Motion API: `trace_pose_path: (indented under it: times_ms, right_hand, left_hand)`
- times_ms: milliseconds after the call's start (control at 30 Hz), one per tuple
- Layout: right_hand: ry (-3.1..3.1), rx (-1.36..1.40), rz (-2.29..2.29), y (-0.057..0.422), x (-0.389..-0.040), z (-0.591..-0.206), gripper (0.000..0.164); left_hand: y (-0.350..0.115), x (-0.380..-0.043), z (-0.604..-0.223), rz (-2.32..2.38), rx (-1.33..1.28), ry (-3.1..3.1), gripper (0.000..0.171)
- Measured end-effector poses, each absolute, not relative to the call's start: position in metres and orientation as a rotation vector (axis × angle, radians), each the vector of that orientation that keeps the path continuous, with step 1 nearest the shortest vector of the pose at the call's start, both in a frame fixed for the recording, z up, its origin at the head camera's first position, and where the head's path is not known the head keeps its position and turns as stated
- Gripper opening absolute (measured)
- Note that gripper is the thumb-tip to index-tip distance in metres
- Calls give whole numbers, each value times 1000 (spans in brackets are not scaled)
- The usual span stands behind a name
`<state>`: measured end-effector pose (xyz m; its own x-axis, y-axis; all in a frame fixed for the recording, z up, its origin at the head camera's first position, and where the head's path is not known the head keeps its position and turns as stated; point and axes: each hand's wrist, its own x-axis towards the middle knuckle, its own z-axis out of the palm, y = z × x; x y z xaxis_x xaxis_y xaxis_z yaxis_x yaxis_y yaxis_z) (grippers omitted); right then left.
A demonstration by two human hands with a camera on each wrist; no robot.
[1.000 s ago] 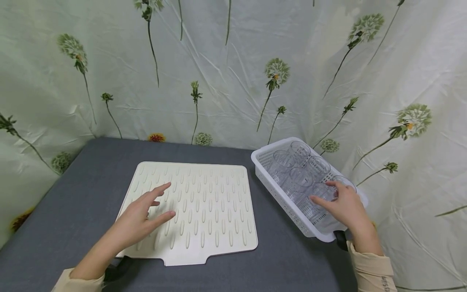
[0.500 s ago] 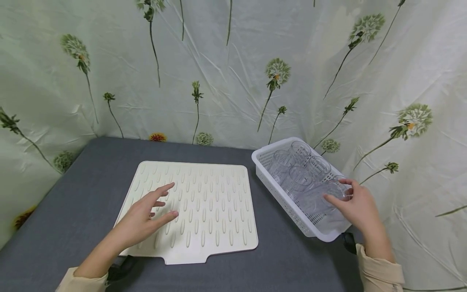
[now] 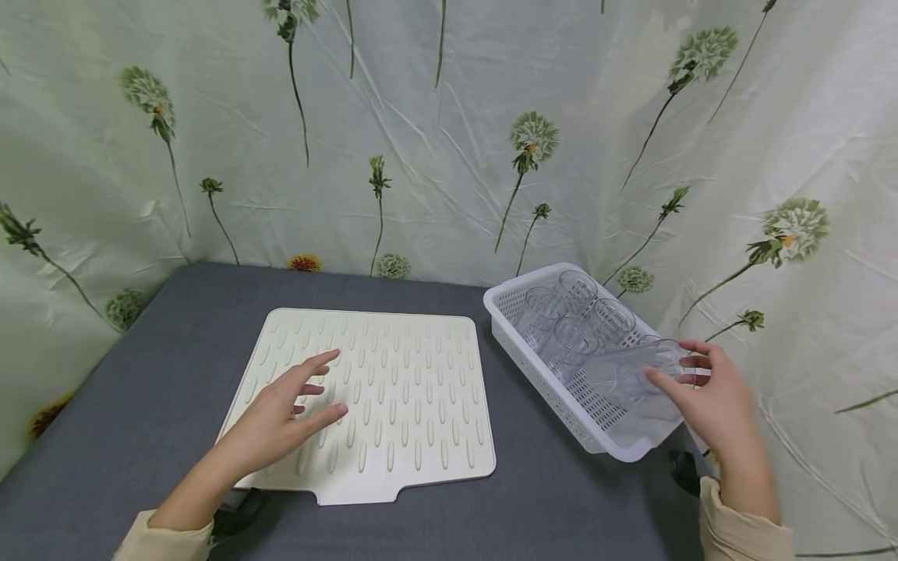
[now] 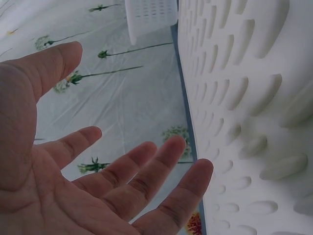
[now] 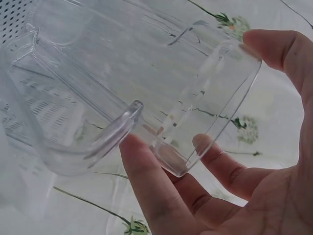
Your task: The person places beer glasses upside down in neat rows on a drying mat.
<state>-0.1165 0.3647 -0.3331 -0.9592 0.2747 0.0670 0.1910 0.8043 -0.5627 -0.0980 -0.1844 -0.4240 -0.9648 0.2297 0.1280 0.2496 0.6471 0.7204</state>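
One left hand [image 3: 281, 417], fingers spread and relaxed, holding nothing, over one cream drying mat [image 3: 414, 389] on grey table [image 3: 161, 374]. One white basket [image 3: 533, 370] right of mat; four clear cups upright inside, far end. One right hand [image 3: 708, 397] grips fifth clear cup [image 3: 631, 374] by rim, tilted, above basket's near end. Right wrist view alone shows cup's handle [image 5: 115, 132] and thumb on rim. Versus a second ago: cup lifted, hand shifted right; left hand unchanged.
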Motion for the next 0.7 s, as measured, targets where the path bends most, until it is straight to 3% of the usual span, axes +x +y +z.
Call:
trace_pose_path:
  times_ms: [467, 700]
  right_hand:
    - [-2743, -552, 957, 367, -95, -326, 83]
    - [-2689, -516, 1052, 361, -89, -330, 80]
  left_hand:
    - [-178, -99, -429, -1272, -439, -2814, 77]
    - [-170, -101, -426, -1327, -448, -2799, 78]
